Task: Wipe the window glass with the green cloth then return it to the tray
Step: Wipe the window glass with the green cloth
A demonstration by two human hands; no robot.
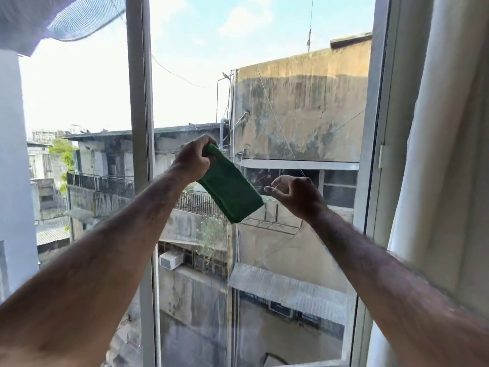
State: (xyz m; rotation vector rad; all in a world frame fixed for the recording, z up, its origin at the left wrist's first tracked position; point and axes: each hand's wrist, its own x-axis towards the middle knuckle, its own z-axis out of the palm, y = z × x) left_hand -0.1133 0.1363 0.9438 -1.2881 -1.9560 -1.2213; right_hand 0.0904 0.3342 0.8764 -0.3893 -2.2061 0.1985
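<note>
A folded green cloth (229,186) hangs slantwise in front of the window glass (264,88), its top corner pinched in my left hand (194,160). My right hand (296,193) is raised just to the right of the cloth's lower end, fingers apart and curled, a small gap between fingertips and cloth. The large pane fills the middle of the view, between the grey centre post (141,102) and the white frame on the right (375,128). The tray is out of sight.
A pale curtain (444,154) hangs down the right side, close to my right forearm. A second pane lies left of the centre post, with a white wall at the far left. A blurred mesh fabric (66,17) covers the top left corner.
</note>
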